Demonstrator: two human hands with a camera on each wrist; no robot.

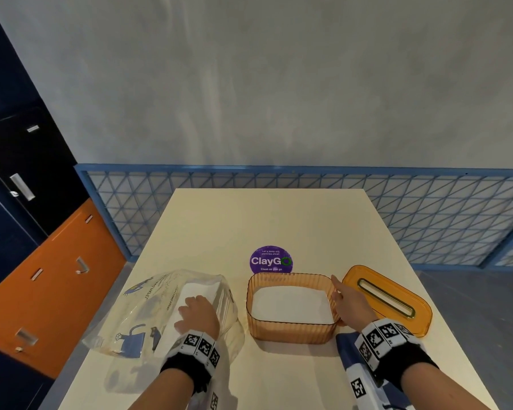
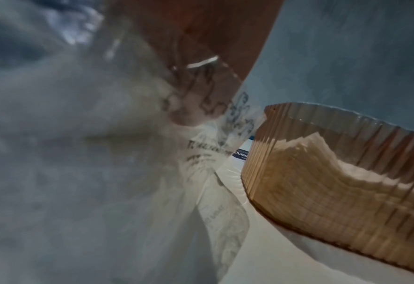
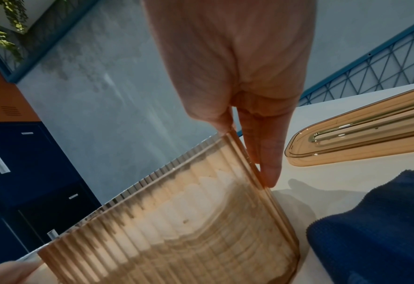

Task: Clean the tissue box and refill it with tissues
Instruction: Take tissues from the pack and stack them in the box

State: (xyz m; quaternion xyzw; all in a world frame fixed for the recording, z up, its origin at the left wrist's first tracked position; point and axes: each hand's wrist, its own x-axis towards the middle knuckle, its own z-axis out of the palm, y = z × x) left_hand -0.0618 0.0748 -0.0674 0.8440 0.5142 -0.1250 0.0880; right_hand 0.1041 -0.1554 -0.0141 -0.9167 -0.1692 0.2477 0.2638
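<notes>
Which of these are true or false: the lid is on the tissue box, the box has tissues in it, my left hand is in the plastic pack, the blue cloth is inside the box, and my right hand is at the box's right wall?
1. The lid is on the tissue box. False: it lies on the table, to the right of the box.
2. The box holds white tissues. True.
3. The left hand is in the plastic pack. True.
4. The blue cloth is inside the box. False: it lies on the table beside the box.
5. The right hand is at the box's right wall. True.
</notes>
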